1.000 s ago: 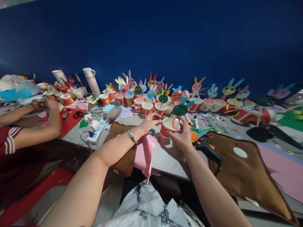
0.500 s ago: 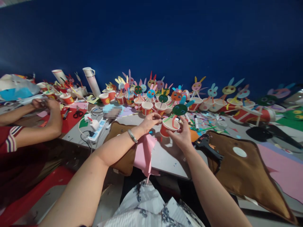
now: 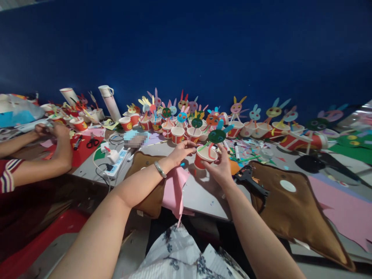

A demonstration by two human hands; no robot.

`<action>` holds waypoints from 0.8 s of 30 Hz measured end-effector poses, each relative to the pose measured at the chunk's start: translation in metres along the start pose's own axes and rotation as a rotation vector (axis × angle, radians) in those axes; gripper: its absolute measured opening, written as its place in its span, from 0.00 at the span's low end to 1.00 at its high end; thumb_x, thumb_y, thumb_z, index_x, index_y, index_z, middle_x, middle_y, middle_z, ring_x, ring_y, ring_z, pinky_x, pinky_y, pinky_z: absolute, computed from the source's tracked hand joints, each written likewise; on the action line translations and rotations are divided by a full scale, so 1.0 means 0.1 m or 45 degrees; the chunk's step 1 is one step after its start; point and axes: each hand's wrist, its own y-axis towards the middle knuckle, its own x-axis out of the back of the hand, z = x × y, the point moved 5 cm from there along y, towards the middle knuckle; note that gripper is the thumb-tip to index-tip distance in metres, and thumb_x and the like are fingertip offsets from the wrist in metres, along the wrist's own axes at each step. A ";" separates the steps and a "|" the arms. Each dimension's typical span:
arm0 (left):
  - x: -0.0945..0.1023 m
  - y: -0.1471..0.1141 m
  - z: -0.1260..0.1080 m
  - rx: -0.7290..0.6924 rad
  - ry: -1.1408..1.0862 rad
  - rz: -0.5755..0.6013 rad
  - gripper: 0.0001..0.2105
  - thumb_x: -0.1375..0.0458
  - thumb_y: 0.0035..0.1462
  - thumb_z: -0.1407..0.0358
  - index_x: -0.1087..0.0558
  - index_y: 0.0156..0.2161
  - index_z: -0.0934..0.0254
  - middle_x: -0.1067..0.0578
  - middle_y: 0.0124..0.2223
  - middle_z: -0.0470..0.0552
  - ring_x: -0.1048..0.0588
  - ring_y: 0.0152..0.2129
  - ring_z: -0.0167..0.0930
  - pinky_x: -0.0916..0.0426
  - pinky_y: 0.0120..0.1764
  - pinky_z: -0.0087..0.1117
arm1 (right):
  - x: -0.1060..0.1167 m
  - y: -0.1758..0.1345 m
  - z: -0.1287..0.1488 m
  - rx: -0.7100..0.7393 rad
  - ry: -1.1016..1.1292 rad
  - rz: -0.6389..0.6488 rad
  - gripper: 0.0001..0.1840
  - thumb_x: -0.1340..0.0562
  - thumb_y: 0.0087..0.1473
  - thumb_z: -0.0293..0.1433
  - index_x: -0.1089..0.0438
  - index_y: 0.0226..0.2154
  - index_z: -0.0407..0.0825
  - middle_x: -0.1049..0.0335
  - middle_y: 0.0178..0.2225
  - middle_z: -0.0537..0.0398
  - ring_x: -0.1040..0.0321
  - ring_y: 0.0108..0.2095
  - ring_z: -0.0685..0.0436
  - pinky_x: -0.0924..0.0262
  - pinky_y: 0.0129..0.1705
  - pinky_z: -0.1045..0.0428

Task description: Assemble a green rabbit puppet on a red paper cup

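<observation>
My right hand (image 3: 221, 166) grips a red-and-white paper cup (image 3: 205, 161) from its right side, thumb in front. Rising from the cup on coloured strips is a dark green paper rabbit head (image 3: 217, 136) with blue ears. At the cup's left rim is my left hand (image 3: 181, 153), fingers stretched toward it and the thumb a little apart; whether they touch the cup I cannot tell. A small blue piece (image 3: 182, 164) shows just below this hand. Pink paper (image 3: 176, 190) hangs over the table edge beneath my left wrist.
Several finished rabbit cups (image 3: 178, 135) line the back by the blue wall. A black glue gun (image 3: 251, 182) rests on a brown cushion (image 3: 290, 205) at right. At left are a power strip (image 3: 117, 164), scissors (image 3: 93, 141), a thermos (image 3: 110, 102) and a co-worker's hands (image 3: 54, 131).
The view has shifted slightly, so the table items sit a little further left. My right hand still holds the cup, and my left hand stays beside it.
</observation>
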 end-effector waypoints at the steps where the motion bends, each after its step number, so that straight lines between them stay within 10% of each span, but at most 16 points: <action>1: 0.00 0.00 0.00 0.011 0.000 0.007 0.12 0.34 0.46 0.68 0.27 0.39 0.65 0.26 0.31 0.45 0.28 0.29 0.24 0.36 0.37 0.28 | 0.00 0.00 0.00 -0.007 0.002 0.001 0.52 0.29 0.40 0.41 0.47 0.65 0.49 0.36 0.58 0.38 0.30 0.51 0.32 0.32 0.44 0.42; 24: 0.04 -0.06 -0.12 0.138 0.234 0.050 0.15 0.34 0.47 0.64 0.24 0.42 0.63 0.23 0.39 0.49 0.27 0.34 0.28 0.31 0.36 0.30 | 0.06 0.01 0.02 -0.055 0.203 0.022 0.57 0.28 0.41 0.40 0.53 0.67 0.48 0.28 0.50 0.40 0.28 0.50 0.31 0.33 0.49 0.38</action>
